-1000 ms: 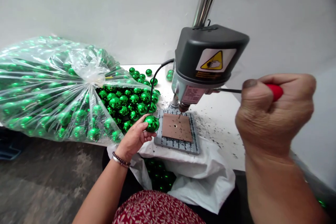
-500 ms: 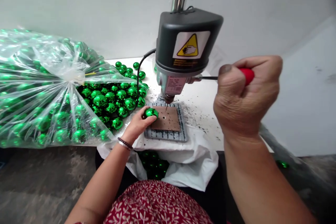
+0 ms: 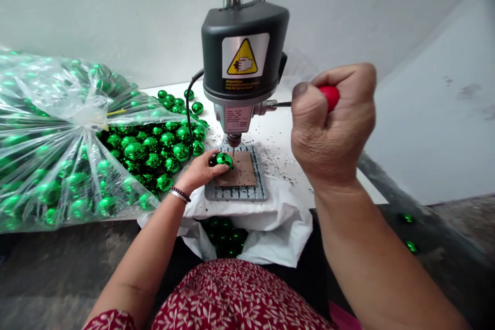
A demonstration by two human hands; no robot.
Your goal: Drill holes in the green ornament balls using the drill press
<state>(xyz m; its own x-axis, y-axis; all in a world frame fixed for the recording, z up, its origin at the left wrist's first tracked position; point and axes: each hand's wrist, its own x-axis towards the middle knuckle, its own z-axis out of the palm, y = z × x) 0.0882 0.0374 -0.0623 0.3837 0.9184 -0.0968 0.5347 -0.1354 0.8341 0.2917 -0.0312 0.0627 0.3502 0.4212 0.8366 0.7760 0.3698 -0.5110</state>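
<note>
A shiny green ball is pinched between the thumb and fingers of my left hand, over the left part of a brown board on the grey drill base. The thin drill bit points down just right of the ball. My right hand is raised at the right, wrapped round the red knob of the lever on the drill press. The ball's underside is hidden.
A clear plastic bag full of green balls lies at the left, with loose balls beside it. Dark shavings dot the white table. A white cloth bag holding green balls hangs at the front edge.
The whole view has shifted, so the drill press sits further left. My left hand has brought the green ball closer to the drill bit. My right hand still grips the knob.
</note>
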